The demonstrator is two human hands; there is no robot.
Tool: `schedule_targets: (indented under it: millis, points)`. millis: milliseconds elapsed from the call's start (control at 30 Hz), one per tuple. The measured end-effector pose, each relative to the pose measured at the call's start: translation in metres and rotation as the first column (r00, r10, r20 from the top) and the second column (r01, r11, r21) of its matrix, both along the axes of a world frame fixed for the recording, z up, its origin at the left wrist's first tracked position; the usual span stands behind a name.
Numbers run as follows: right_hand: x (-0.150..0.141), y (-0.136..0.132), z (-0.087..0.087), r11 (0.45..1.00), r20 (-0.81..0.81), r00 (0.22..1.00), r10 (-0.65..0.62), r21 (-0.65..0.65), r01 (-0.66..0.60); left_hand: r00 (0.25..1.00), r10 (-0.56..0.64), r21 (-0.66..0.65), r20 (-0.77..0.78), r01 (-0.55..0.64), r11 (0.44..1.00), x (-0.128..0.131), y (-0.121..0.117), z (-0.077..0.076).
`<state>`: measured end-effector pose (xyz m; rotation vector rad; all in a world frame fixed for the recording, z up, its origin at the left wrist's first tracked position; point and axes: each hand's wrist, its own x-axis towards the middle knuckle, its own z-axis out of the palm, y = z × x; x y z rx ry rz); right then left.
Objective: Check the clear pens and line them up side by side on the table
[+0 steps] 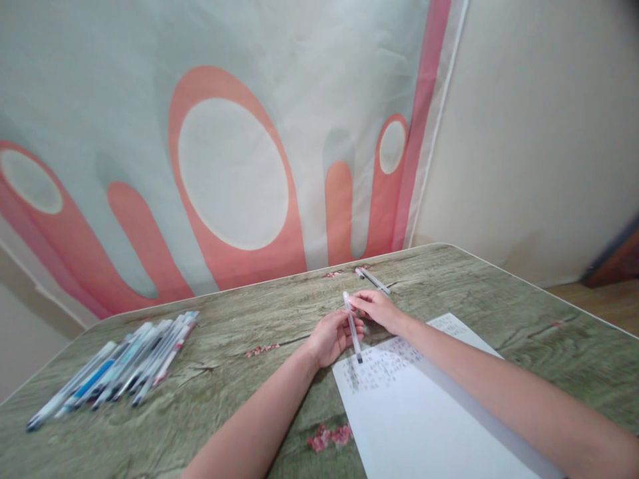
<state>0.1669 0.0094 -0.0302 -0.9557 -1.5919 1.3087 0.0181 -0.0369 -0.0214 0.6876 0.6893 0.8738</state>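
"What's in your hands?"

"A slim, translucent plastic pen (354, 332) with a dark lower end, slanting over the far-left corner of a white, handwritten paper sheet (414, 416). My right hand (378, 309) pinches its top; my left hand (330, 340) curls at its barrel, whether gripping I can't tell."

"Any risk?"

"Perhaps dropping it onto the writing, if that pinch loosens."

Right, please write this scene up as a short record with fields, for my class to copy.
Left hand: fingers around the pen
Right hand: fingertips at the pen's upper end
Paper: white sheet, small dark marks toward its far edge
Bunch of pens: lying at the table's left
Table: wood-patterned, with pink blossoms
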Motion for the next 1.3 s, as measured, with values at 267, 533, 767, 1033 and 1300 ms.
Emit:
schedule_targets:
  millis: [267, 533, 767, 1033, 1300]
  points:
    - [-0.001, -0.005, 0.002, 0.999, 0.038, 0.999, 0.036, 0.002, -0.036, 0.998, 0.037, -0.03, 0.05, -0.035, 0.999, 0.0, 0.003, -0.001]
    - [-0.001, -0.005, 0.004, 0.999, 0.029, 0.999, 0.02, -0.032, -0.019, 0.993, -0.065, 0.063, -0.094, 0.071, 0.995, -0.002, -0.002, 0.008]
    - [-0.001, -0.005, 0.001, 1.0, 0.05, 0.998, 0.024, 0.002, -0.024, 0.994, 0.016, 0.048, -0.111, -0.011, 0.999, 0.002, 0.0, 0.001]
    - [-0.003, -0.005, 0.003, 0.999, 0.093, 0.996, -0.007, -0.038, 0.011, 0.997, -0.016, 0.029, -0.081, 0.019, 0.999, 0.0, 0.0, 0.001]
    - [-0.003, -0.005, 0.003, 0.997, 0.117, 0.992, -0.044, -0.063, 0.052, 0.978, 0.009, 0.05, -0.207, 0.002, 0.999, 0.003, -0.002, 0.006]
